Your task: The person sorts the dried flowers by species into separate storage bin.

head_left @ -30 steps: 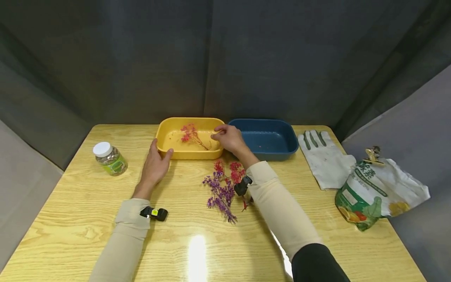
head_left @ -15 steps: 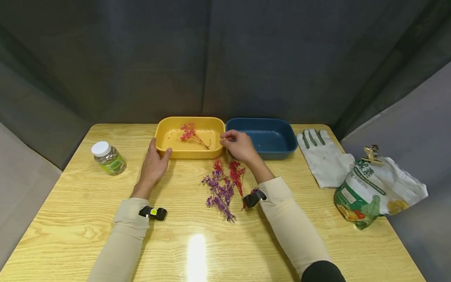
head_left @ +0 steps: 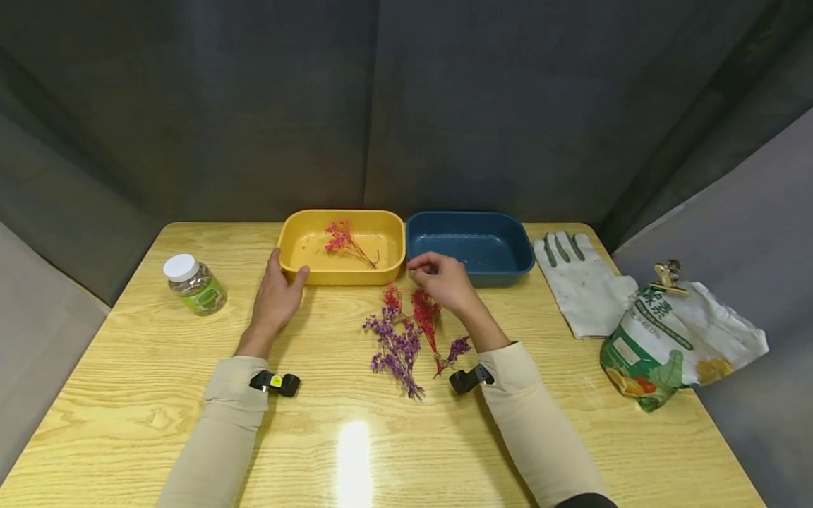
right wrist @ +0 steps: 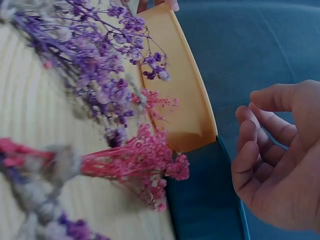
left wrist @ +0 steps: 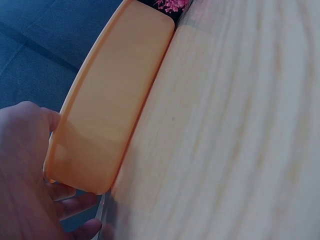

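My left hand [head_left: 276,300] holds the front left corner of a yellow plastic basin [head_left: 343,279], its thumb at the front rim and its fingers along the left end. One pink dried-flower sprig [head_left: 343,242] lies inside. My right hand [head_left: 447,282] hovers by the near left corner of a dark blue basin [head_left: 483,277]. In the right wrist view its fingers [right wrist: 245,165] are loosely bent, with nothing visible between them. In front of the basins lie purple dried flowers [head_left: 396,346], a tied red-pink bunch [head_left: 427,317] and a smaller purple sprig [head_left: 459,348].
A white-lidded jar [head_left: 197,286] stands at the left. To the right lie white work gloves [head_left: 587,296] and a printed bag [head_left: 667,346] closed with a gold clip [head_left: 669,277]. Dark curtains [head_left: 381,106] hang right behind the wooden table [head_left: 159,395].
My right hand has moved from over the yellow basin's right end, rightward and nearer to me, uncovering more of the flowers. My left hand has stayed at its corner.
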{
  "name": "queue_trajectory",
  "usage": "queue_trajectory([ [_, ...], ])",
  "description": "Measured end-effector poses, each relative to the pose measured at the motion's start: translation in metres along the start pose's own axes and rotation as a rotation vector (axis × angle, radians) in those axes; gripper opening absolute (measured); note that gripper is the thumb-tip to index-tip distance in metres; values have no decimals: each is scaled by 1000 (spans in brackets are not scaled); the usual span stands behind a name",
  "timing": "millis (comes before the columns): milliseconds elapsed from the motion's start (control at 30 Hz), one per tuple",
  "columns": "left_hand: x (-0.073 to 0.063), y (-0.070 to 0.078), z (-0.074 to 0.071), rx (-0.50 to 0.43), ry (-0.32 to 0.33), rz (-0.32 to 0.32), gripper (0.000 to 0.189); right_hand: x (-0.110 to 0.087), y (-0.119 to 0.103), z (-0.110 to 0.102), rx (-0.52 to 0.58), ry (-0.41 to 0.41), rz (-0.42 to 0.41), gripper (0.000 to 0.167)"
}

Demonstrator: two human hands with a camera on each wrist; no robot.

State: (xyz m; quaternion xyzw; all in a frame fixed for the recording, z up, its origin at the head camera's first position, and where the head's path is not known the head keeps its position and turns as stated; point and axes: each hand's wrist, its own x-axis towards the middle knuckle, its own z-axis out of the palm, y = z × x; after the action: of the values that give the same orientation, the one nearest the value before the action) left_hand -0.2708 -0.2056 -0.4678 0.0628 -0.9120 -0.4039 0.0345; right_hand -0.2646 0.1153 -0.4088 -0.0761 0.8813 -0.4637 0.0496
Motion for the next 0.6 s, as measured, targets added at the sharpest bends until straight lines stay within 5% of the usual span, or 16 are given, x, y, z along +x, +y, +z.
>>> queue_trajectory([
  [333, 0, -1, 0, 4, -2, -4, 88, -10, 12, 9, 1, -26, 62, 21],
  [600, 0, -1, 0, -6, 1, -6, 86, -14, 20, 19, -129, -71, 66, 19],
])
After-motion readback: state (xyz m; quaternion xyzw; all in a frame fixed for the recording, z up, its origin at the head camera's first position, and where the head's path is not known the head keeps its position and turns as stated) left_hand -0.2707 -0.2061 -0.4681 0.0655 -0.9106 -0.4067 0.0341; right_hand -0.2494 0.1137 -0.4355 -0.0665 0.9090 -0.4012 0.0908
